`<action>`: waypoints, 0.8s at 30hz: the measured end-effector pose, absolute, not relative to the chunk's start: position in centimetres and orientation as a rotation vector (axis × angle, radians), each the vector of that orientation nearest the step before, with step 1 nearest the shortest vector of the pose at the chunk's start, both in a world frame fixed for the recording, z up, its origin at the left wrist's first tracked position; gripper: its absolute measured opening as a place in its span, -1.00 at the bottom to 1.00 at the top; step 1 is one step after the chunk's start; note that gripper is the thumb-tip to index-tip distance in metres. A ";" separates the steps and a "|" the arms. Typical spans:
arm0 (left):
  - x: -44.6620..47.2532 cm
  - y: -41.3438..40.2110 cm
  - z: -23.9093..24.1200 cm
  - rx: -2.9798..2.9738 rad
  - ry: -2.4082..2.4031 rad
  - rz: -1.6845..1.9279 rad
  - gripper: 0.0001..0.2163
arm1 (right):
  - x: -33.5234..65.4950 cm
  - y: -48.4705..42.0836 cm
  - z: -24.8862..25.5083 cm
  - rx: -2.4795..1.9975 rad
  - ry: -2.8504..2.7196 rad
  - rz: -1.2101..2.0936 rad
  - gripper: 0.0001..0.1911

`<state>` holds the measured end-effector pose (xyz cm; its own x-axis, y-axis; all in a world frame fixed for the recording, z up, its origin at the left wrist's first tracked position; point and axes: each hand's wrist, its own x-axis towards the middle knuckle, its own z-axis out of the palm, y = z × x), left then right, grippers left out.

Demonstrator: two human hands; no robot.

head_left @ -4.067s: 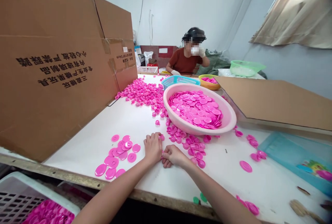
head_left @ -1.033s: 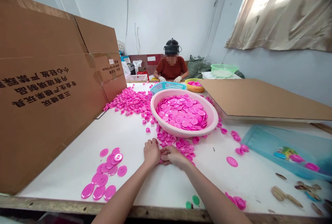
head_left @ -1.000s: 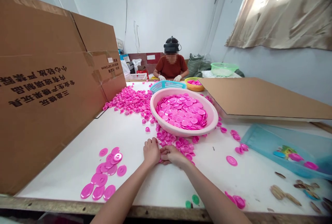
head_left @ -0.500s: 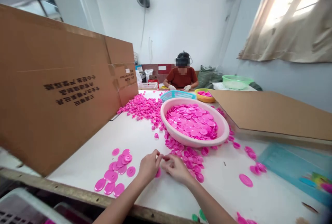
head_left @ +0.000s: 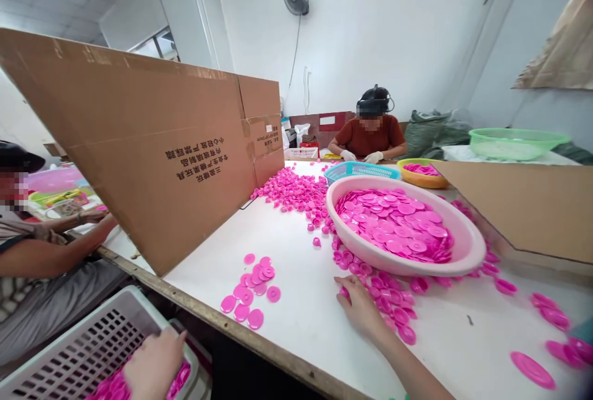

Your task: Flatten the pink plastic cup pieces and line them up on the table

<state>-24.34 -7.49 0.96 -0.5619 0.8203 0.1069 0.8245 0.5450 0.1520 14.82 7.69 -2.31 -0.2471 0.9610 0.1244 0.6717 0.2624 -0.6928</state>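
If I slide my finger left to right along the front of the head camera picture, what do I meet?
Left hand → scattered pink discs → right hand → one flat disc near the right edge.

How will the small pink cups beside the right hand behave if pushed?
The small pink cups are probably light and fairly stiff: they look like thin plastic holding its round shape. Lying at mixed angles on curved sides, some may roll or tip. Their shine suggests they could slip easily over the smooth white tabletop.
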 end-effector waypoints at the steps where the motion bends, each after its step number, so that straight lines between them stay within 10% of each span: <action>1: -22.1 -5.9 1.4 -1.381 -2.706 -0.229 -0.80 | 14.8 7.6 -2.2 -1.430 -1.994 0.726 -0.62; 12: -9.7 7.0 0.3 -2.116 -2.281 -0.227 -0.76 | 14.6 7.8 -2.7 -1.280 -1.577 1.093 -0.66; 24: 0.5 7.2 1.7 -2.757 -2.150 -1.540 -0.81 | 15.2 7.8 0.1 -1.150 -1.399 1.432 -0.58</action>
<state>0.50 7.18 1.68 0.1480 0.9753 0.1637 0.4688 -0.2149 0.8568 15.22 7.76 0.14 -0.2577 0.9638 -0.0687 0.0464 -0.0586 -0.9972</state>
